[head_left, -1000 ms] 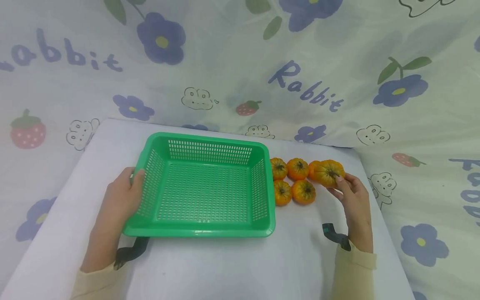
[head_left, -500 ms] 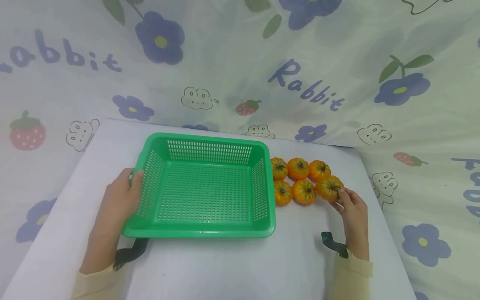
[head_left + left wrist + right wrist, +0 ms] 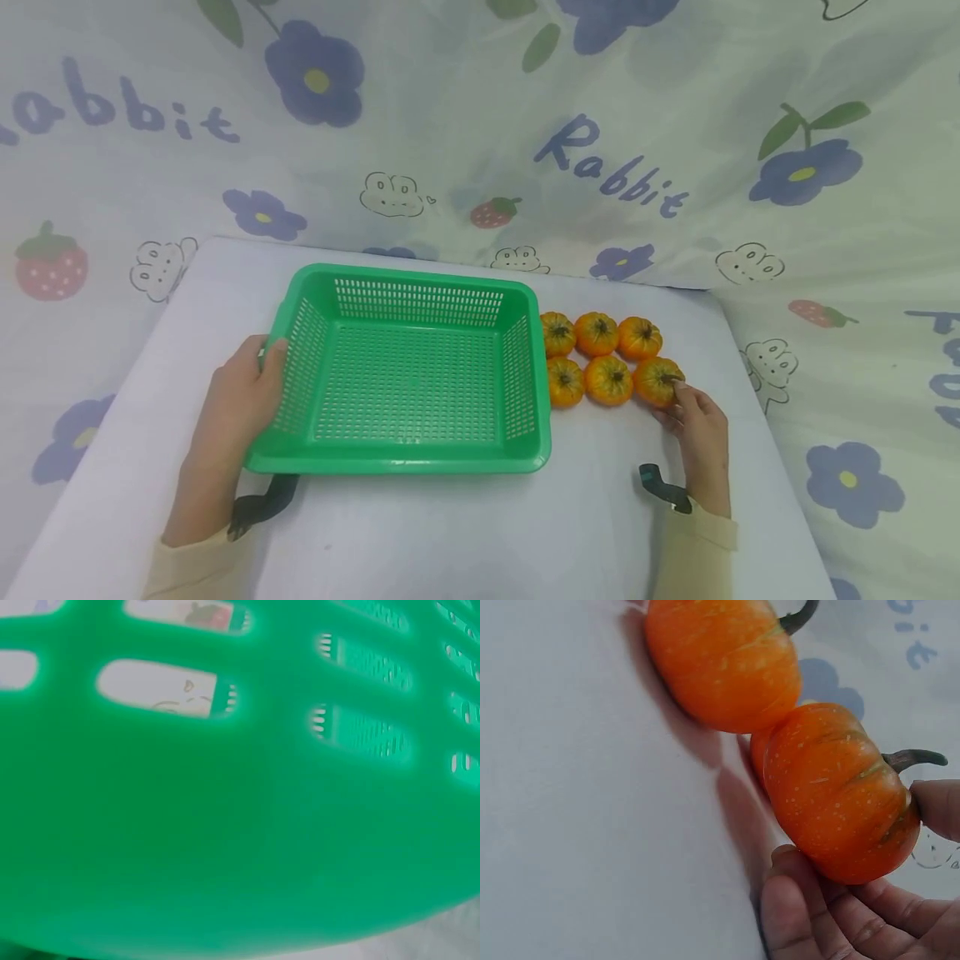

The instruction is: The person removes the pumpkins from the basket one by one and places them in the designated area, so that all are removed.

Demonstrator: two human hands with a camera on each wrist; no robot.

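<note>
At the left side of the green basket (image 3: 408, 462), my left hand (image 3: 240, 396) grips the rim, its thumb over the inside edge. The basket's perforated wall (image 3: 225, 825) fills the left wrist view, hiding that hand. My right hand (image 3: 697, 433) holds a small orange pumpkin (image 3: 657, 382) at the near right end of a group of pumpkins. In the right wrist view, the thumb presses beside the stem of this pumpkin (image 3: 840, 795), and the other fingers (image 3: 787, 907) curl at its lower side. A neighbouring pumpkin (image 3: 720, 664) sits against it.
Several more pumpkins (image 3: 609, 381) stand in two rows just right of the basket, the leftmost partly hidden by its wall. All rest on a white table (image 3: 465, 533). A printed curtain (image 3: 450, 125) hangs behind and along the sides.
My right hand has brought its pumpkin down and towards me, from above the far row to the right end of the near row. The left hand and basket have stayed put.
</note>
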